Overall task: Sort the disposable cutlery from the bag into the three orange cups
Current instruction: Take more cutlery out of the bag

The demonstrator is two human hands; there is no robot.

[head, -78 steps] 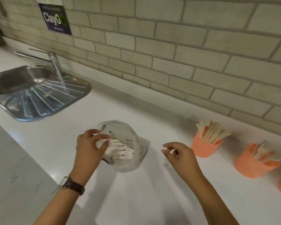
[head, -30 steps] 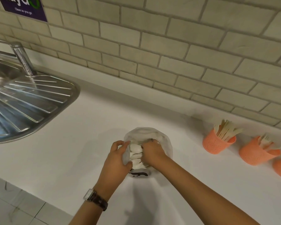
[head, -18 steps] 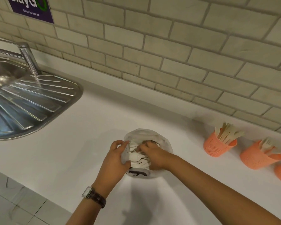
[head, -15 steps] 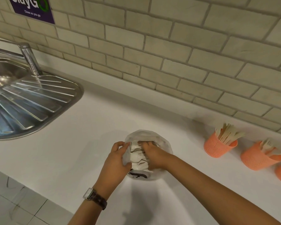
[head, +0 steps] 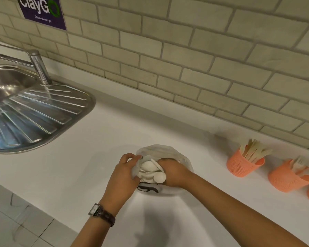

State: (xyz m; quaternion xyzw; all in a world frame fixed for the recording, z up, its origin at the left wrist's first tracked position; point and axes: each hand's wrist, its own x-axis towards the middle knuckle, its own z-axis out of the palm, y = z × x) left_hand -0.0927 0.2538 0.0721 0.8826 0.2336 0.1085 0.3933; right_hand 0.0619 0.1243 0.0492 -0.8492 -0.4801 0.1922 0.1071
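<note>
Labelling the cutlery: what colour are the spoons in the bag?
The spoons are white; head view.

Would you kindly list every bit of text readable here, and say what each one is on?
"ClayGo": purple sign on the tiled wall, its top cut off by the frame edge.
"Clean as you go": small white line beneath it on the same sign, blurry.
Black print on the bag: crumpled, unreadable.
Watch face: too small to read.

A pale brick-tile wall [head: 168, 56] with a purple sign [head: 43, 12] backs the white surface [head: 61, 168]. A steel sink [head: 34, 111] with a tap [head: 38, 65] sits at left.
</note>
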